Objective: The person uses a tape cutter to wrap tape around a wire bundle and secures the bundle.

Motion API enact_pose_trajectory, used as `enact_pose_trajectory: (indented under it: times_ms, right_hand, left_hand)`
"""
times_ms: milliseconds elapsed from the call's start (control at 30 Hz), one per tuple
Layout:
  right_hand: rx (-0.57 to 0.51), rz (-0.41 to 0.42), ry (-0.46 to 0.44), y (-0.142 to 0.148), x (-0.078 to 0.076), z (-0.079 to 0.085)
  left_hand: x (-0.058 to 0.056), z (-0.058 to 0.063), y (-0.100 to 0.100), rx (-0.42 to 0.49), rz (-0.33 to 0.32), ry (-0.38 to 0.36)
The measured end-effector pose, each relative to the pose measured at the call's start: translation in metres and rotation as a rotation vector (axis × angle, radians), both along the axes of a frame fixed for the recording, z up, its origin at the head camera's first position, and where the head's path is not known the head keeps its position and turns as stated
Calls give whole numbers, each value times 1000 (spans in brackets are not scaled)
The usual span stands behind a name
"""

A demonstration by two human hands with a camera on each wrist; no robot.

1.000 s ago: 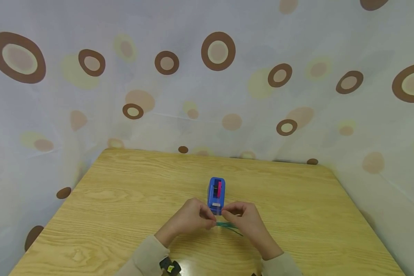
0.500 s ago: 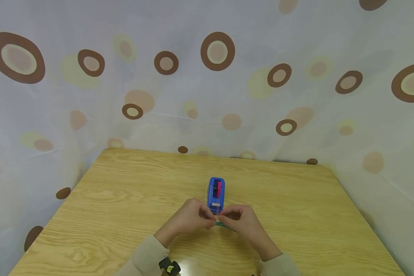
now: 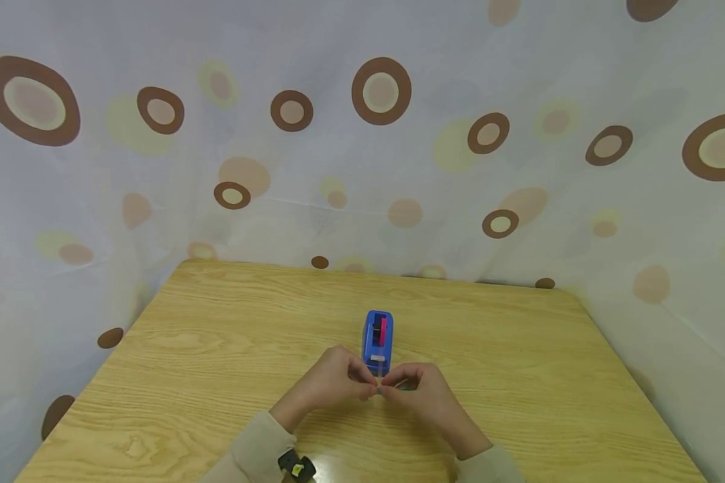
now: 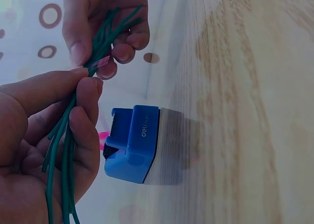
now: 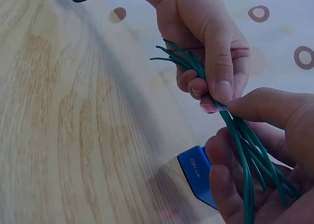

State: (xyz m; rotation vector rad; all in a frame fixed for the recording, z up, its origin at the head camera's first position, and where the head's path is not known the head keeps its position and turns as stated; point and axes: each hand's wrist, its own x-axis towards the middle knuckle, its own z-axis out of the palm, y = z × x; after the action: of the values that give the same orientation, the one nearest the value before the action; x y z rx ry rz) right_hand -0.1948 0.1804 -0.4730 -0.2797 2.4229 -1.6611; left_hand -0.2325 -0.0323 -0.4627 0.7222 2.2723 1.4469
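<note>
A bundle of thin green strands (image 4: 64, 150) runs between my two hands, its ends splaying out loosely on both sides. My left hand (image 3: 332, 379) pinches it between thumb and fingers. On the other side my right hand (image 3: 425, 392) grips it, the fingertips of both hands nearly meeting. A short piece of clear tape (image 4: 101, 62) lies across the bundle at the pinch, one end sticking out; the right wrist view shows this tape (image 5: 210, 107) under the left thumb. Just beyond the fingers stands a blue tape dispenser (image 3: 377, 339) with a pink core.
The wood-grain table (image 3: 248, 322) extends around the hands and dispenser. A patterned curtain (image 3: 362, 161) borders its back and sides. A black strap device (image 3: 297, 465) sits at the left sleeve.
My right hand has shifted left and slightly down along the strands, closing the gap to my left hand. The left hand and the dispenser have stayed in place.
</note>
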Motion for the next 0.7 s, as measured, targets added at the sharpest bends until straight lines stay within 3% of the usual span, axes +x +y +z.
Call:
enact_pose_trajectory:
  times_ms: [300,700]
  right_hand:
    - [-58,-7,-19,-3,7,0]
    - [-14,-71,9,-10,8,-7]
  left_hand:
    - [0,-1,1,11,0,-8]
    - [1,-1,1,-12,17,-18]
